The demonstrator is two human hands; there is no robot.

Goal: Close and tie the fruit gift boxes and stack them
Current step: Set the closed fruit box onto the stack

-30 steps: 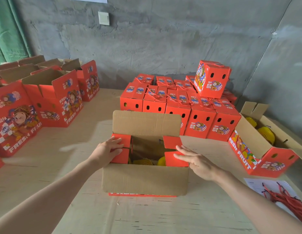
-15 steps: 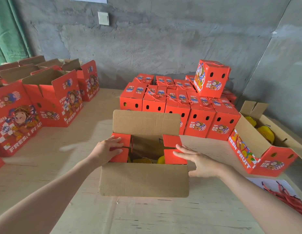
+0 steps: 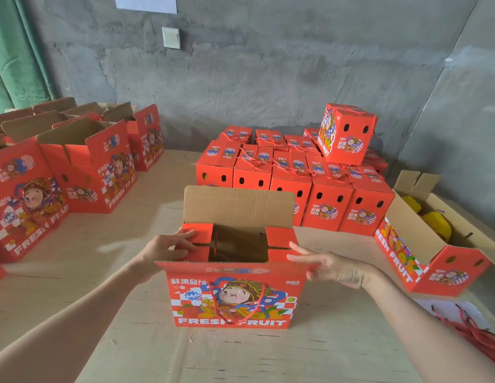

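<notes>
2 bare hands at 1 open red fruit gift box (image 3: pixel 229 299) in frame centre, left hand (image 3: pixel 164 251) released, flat fingers pressing left side flap (image 3: pixel 199 230), right hand (image 3: pixel 332 268) released, straight fingers touching right side flap (image 3: pixel 279 234), tied boxes (image 3: pixel 323 197) stacked upper right

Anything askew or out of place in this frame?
One thing: the lone box on top of the closed stack sits turned and tilted, not square with the rows beneath it. The wide lens may exaggerate this. Nothing looks spilled or torn.
</notes>
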